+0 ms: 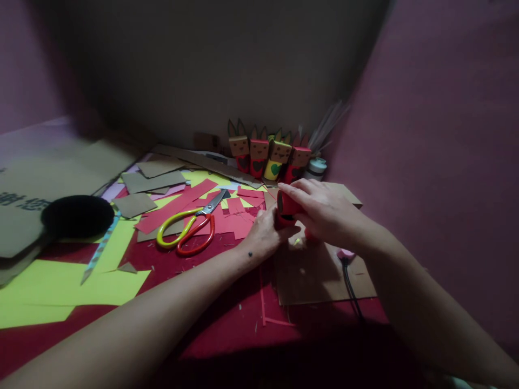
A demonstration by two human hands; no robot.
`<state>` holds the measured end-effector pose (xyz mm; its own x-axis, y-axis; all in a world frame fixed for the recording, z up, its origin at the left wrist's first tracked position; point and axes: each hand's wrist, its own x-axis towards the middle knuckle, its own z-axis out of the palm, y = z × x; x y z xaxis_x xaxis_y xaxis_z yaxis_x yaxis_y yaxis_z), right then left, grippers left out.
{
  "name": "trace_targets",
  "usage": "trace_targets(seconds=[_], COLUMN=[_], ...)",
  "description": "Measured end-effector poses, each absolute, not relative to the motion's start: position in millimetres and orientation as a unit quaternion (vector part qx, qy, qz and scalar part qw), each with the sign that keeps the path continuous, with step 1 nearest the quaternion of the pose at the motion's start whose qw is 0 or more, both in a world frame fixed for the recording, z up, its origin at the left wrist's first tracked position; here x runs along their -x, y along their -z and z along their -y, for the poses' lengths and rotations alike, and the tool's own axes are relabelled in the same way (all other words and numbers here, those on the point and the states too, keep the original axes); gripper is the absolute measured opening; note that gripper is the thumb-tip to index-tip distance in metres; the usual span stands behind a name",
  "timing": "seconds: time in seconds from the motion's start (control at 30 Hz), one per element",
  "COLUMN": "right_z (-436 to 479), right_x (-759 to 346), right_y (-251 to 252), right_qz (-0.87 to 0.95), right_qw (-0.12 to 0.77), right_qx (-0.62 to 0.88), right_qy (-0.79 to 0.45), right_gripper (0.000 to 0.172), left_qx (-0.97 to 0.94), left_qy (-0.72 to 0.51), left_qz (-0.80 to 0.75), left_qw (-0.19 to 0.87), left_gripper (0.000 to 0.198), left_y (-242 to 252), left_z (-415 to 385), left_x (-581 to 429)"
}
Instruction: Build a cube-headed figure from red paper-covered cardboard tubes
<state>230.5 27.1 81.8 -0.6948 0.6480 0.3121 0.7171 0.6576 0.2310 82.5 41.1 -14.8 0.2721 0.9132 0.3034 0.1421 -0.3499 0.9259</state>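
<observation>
A short red tube (288, 204), its dark open end facing left, is held between both hands above a piece of brown cardboard (312, 281). My left hand (265, 233) is closed around its lower left side. From the right, my right hand (324, 208) lies over the top of the tube with its fingers wrapped round it. Another bit of red shows under my right palm, too covered to make out. Beside my right wrist is a pink object (346, 253) with a black cord, mostly hidden by the arm.
Scissors (197, 229) with yellow and red handles lie left of my hands, among red, yellow and cardboard scraps. Several eared paper figures (259, 156) stand behind, next to a white jar (316, 168). A pencil (101, 246) and a black round object (77, 216) lie farther left.
</observation>
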Motion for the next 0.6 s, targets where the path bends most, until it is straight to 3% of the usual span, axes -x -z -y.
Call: trace_targets(seconds=[0.6], right_z=[-28.8], right_x=[-230.8], right_y=[-79.9], right_qz=[0.899], right_qw=[0.108], right_qx=[0.385], right_qy=[0.181], right_gripper=[0.038], left_qx=[-0.694], left_qy=[-0.453], left_qz=[-0.392], left_qw=[0.399], left_gripper=[0.028], left_y=[16.2], left_z=[-46.7], left_x=[-85.8])
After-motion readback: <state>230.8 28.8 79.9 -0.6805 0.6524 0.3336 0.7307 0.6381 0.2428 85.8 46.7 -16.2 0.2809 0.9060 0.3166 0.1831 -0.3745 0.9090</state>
